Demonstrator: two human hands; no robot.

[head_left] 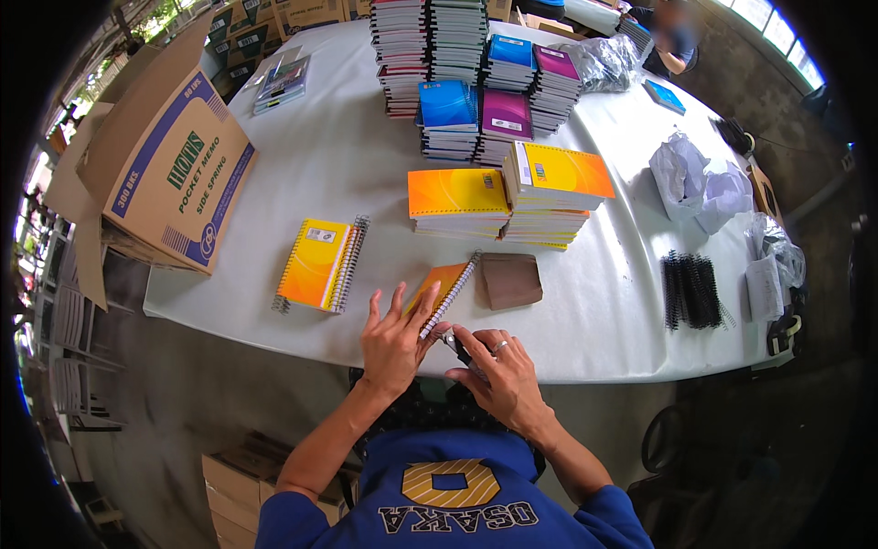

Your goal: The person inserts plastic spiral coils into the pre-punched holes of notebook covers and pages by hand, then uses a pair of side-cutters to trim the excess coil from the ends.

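An orange spiral notebook lies at the near edge of the white table. My left hand presses on its near end, fingers spread over the cover and wire spine. My right hand grips a small dark metal tool whose tip meets the lower end of the spiral. A short stack of yellow-orange spiral notebooks lies to the left. A brown card piece lies just right of the notebook.
Stacks of orange, yellow, blue and purple notebooks fill the table's far middle. A large cardboard box stands at left. Black spiral coils and crumpled plastic bags lie right. Another person sits at the far end.
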